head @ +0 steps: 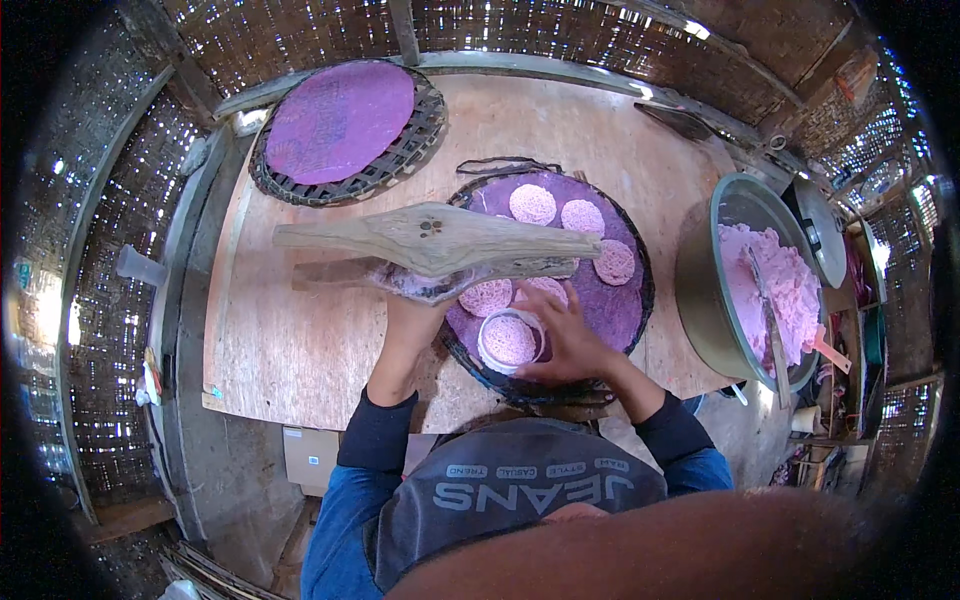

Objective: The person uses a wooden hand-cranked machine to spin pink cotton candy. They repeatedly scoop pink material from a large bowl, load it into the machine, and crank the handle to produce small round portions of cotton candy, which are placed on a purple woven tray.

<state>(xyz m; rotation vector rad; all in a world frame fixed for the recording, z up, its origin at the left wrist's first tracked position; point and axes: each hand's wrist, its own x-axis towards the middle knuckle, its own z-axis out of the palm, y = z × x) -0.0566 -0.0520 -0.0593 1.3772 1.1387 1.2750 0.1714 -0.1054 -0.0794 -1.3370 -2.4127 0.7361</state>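
Note:
My right hand (564, 337) curls round a white ring mould (541, 327), with a pink disc of fine strands (508, 340) inside the ring. It is held low over the near edge of a round tray lined with purple cloth (604, 311). Several pink noodle-like discs (532, 204) lie on that cloth. My left hand (415, 321) reaches beneath a two-part wooden hand press (431, 234), which is held above the tray's left side. The press hides the fingers and some of the discs. Pinkish residue marks its lower piece.
A large green basin (694, 292) of pink dough (787, 289) stands at right, with a long flat stick (769, 322) and a pink-handled tool (831, 351) in it. At the back left, a woven tray (360, 191) carries purple cloth (341, 124). All rest near a plywood tabletop (300, 352).

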